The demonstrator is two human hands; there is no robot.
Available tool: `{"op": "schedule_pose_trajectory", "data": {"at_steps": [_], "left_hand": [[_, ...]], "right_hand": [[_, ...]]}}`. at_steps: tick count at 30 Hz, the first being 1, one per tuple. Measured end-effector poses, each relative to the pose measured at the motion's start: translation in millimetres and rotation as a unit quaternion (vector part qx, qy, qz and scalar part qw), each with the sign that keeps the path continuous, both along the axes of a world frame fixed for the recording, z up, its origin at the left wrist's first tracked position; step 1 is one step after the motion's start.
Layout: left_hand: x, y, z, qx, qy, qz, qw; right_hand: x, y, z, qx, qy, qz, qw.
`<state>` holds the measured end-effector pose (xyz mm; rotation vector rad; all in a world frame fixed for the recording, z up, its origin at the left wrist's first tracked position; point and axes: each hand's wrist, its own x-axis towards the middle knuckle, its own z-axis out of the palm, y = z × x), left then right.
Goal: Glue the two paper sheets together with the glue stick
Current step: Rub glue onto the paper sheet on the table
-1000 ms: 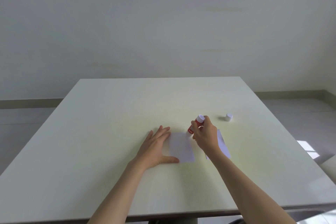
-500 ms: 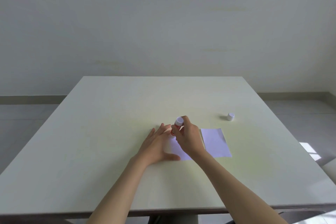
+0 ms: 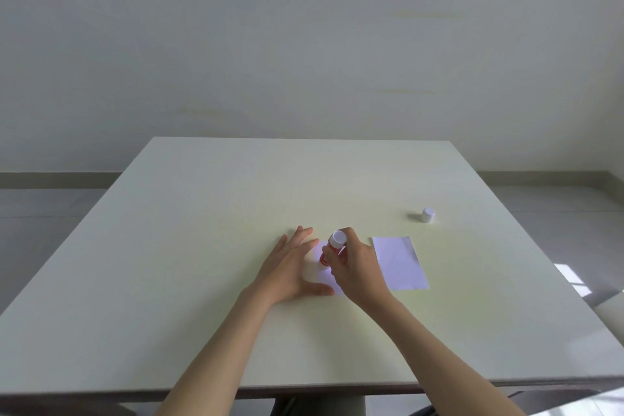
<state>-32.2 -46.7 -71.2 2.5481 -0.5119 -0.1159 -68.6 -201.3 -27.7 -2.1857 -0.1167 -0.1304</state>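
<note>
Spreading glue on the nearer paper sheet (image 3: 325, 275), the right hand (image 3: 358, 268) has its fingers wrapped around the red glue stick (image 3: 332, 248), tip down on the paper, while the left hand (image 3: 287, 267) lies flat with fingers spread, pinning that sheet's left edge to the tabletop (image 3: 209, 246). Steady pinning and light, even strokes out to the edges should keep it from creasing. I count 2 sheets, the second sheet (image 3: 400, 262) lying just right of the hands, plus 1 glue stick and 1 white cap (image 3: 427, 215) standing well apart.

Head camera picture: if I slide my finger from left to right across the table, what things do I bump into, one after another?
left hand → glue stick → right hand → loose paper sheet → white cap
</note>
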Motion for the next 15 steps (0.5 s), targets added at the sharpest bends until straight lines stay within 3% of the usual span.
{"op": "schedule_pose_trajectory", "data": {"at_steps": [15], "left_hand": [[-4, -1, 7, 0.016, 0.010, 0.015, 1.000]], "right_hand": [[-17, -14, 0, 0.010, 0.010, -0.001, 1.000]]}}
